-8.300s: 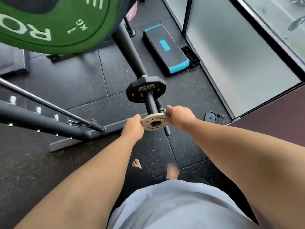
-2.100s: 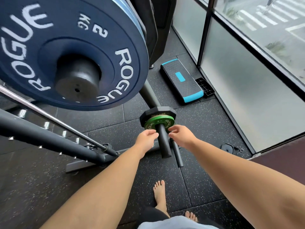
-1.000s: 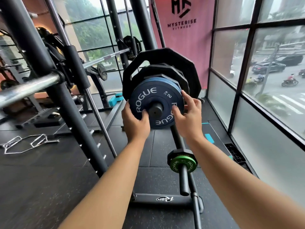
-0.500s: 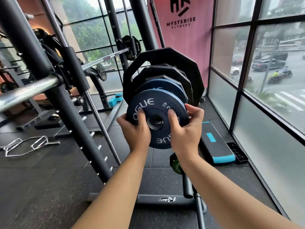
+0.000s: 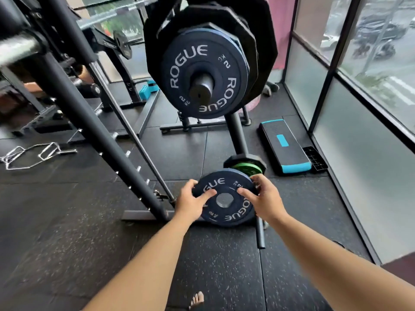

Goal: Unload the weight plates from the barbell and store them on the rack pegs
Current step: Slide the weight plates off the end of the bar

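Note:
I hold a dark blue ROGUE 2 kg plate [image 5: 226, 186] low in front of me, face up and tilted. My left hand [image 5: 190, 204] grips its left rim with the thumb on its face. My right hand [image 5: 266, 198] grips the right rim. Just behind it a low peg carries a small green plate [image 5: 247, 168] against a black one. Higher up, a second blue ROGUE plate [image 5: 202, 61] sits on a thick black post [image 5: 201, 87] in front of larger black plates [image 5: 260, 32].
A slanted black rack upright [image 5: 89, 122] crosses the left side, with a silver bar [image 5: 18, 49] at the upper left. A blue-edged step platform [image 5: 285, 149] lies by the glass wall on the right. A chrome handle [image 5: 29, 156] lies on the floor at left.
The blue plate came off the upper post and both hands have lowered it in front of the low peg with the green plate. My view has tilted down.

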